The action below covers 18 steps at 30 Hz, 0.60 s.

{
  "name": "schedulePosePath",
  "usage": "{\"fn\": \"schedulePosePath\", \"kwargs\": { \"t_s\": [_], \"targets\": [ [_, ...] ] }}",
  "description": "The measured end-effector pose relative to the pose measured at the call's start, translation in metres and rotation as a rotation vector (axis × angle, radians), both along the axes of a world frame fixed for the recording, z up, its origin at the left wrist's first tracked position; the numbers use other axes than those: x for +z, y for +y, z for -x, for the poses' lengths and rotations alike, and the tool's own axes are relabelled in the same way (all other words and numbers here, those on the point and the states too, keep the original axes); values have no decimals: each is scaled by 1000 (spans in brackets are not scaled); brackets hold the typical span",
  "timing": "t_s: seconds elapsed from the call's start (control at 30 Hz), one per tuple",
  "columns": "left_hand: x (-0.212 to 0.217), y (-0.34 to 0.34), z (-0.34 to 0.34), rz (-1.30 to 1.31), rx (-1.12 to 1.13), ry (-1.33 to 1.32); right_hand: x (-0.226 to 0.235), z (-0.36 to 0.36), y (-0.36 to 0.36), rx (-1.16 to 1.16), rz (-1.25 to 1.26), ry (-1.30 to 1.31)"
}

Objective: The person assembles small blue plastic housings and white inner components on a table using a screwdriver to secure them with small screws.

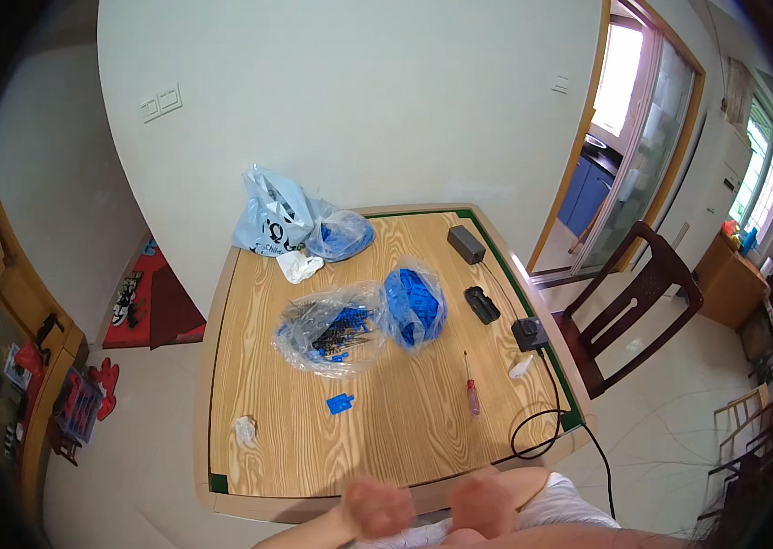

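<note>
Both my hands are at the table's near edge, smeared by motion. My left hand (377,508) looks rounded, and its fingers cannot be made out. A short gap away is my right hand (483,503), just as blurred; nothing shows in either. The closest item ahead is a small flat blue plastic part (340,403) lying loose on the wooden table (405,439). Beyond it lies an open clear bag (300,343) with dark thin pieces and blue parts. Touching its right side is another clear bag filled with blue parts (415,306). A red-handled screwdriver (472,395) points away from me.
A black power adapter (466,244), black battery charger (482,305) and black plug (529,335) with a looping cable (537,455) line the right side. At the back left stand a light blue bag (275,212) and a bagged blue bundle (343,235). Crumpled tissue (246,431) lies left.
</note>
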<state>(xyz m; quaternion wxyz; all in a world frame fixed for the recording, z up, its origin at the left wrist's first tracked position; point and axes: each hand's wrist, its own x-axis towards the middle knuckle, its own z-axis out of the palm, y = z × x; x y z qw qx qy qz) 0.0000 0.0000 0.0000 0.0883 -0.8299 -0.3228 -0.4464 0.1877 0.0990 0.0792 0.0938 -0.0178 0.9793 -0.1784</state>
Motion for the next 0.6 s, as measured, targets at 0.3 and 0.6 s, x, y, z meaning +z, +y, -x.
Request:
{"fn": "schedulePosePath", "kwargs": {
  "t_s": [0.3, 0.6],
  "targets": [
    [-89, 70, -1, 590, 492, -407, -153, 35, 67, -790, 186, 873],
    [-99, 60, 0, 745, 598, -747, -154, 40, 71, -1011, 481, 745]
  ]
}}
